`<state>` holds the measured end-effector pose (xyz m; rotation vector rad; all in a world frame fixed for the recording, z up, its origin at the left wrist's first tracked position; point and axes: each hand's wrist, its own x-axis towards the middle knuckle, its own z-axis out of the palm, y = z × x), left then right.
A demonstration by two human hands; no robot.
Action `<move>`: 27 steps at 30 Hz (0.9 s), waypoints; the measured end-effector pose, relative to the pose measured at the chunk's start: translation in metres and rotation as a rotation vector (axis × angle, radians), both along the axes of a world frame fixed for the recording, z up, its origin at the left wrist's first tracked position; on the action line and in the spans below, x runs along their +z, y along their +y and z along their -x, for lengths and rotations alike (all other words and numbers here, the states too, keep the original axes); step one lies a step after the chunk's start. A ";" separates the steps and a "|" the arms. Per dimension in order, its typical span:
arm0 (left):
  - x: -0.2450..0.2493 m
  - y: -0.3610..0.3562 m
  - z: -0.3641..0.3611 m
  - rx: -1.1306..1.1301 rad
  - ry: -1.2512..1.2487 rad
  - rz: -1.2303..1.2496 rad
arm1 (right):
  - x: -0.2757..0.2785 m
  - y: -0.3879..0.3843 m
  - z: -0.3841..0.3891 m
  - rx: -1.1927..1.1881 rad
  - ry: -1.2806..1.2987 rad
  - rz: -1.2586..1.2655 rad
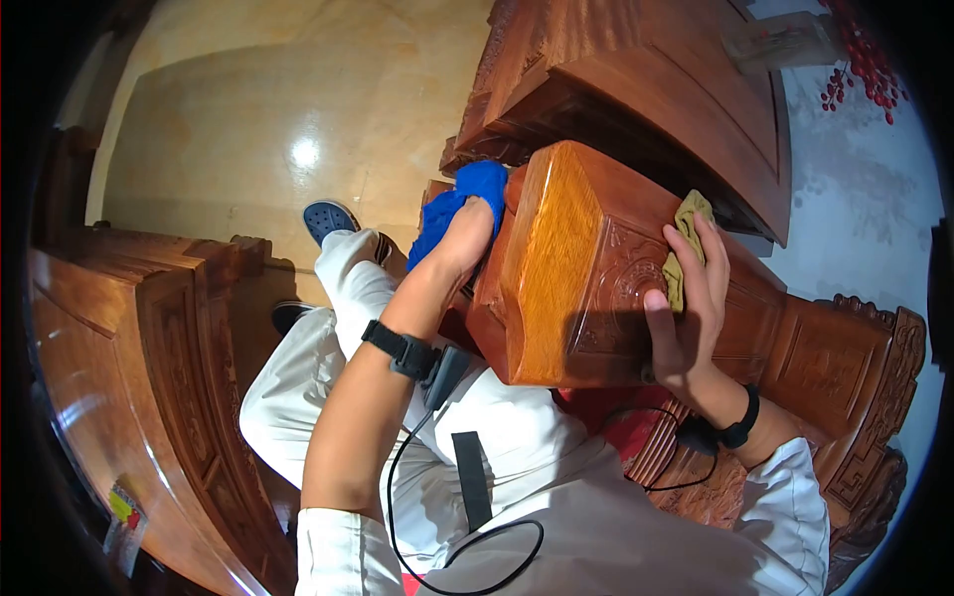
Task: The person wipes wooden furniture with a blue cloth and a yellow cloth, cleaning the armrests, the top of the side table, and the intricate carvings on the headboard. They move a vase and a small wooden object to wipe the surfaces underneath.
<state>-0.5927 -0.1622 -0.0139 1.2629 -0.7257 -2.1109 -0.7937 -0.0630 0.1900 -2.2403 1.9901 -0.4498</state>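
A wooden armrest-like block (556,268) with a carved side panel lies tilted before me, its light top strip catching the sun. My left hand (472,233) is at its far left end with a bright blue cloth (480,182) bunched around it; the fingers are hidden by cloth and wood. On the carved side rests my right hand (701,288), its fingers bent over a folded olive-yellow cloth (690,212) and its thumb apart on the wood. Both wrists wear black straps, the left with a cable.
A large wooden cabinet or table (636,89) stands beyond the block. More carved furniture (835,348) is at right, and a polished wooden piece (129,338) at left. Red berry sprigs (874,74) are at upper right. A glossy tiled floor (248,139) lies ahead.
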 end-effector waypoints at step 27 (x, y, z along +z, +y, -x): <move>0.140 0.078 -0.035 -0.003 -0.223 0.667 | -0.003 0.003 -0.004 0.017 -0.038 0.035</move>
